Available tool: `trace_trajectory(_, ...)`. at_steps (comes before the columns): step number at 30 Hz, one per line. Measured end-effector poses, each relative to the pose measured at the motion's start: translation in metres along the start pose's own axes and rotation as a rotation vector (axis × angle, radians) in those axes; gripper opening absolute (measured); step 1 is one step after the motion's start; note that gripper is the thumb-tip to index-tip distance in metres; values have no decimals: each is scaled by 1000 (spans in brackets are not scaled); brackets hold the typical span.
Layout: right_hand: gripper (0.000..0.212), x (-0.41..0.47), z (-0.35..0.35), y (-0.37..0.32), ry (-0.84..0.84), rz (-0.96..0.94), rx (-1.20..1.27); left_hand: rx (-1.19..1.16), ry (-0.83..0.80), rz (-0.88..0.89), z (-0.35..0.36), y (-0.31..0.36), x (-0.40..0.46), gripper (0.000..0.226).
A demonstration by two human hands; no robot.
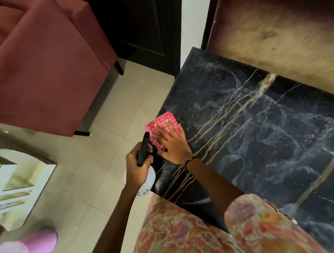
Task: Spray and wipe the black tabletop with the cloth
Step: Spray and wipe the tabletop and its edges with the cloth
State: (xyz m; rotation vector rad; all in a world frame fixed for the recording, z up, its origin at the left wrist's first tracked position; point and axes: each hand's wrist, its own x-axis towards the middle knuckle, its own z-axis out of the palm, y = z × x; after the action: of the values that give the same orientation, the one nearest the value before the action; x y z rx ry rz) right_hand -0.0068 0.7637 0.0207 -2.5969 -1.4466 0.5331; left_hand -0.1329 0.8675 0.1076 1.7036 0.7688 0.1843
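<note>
The black marble tabletop with gold veins and pale smeared streaks fills the right half of the view. A folded pink checked cloth lies at its left edge, partly overhanging. My right hand presses flat on the cloth with fingers spread. My left hand grips a spray bottle with a black trigger head and a white body, held just off the table's left edge beside the cloth.
A dusty-red upholstered chair stands on the tiled floor to the left. A dark door is behind. A brownish panel rises behind the table. A white shelf unit sits at lower left.
</note>
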Motion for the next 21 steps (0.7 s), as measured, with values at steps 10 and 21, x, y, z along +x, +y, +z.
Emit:
trace_trajectory(10, 67, -69, 18, 52, 72, -146, -112, 20, -245, 1, -9, 20, 43, 18)
trace_trajectory(21, 55, 27, -2, 4, 70, 227, 22, 137, -344, 103, -15, 31, 81, 13)
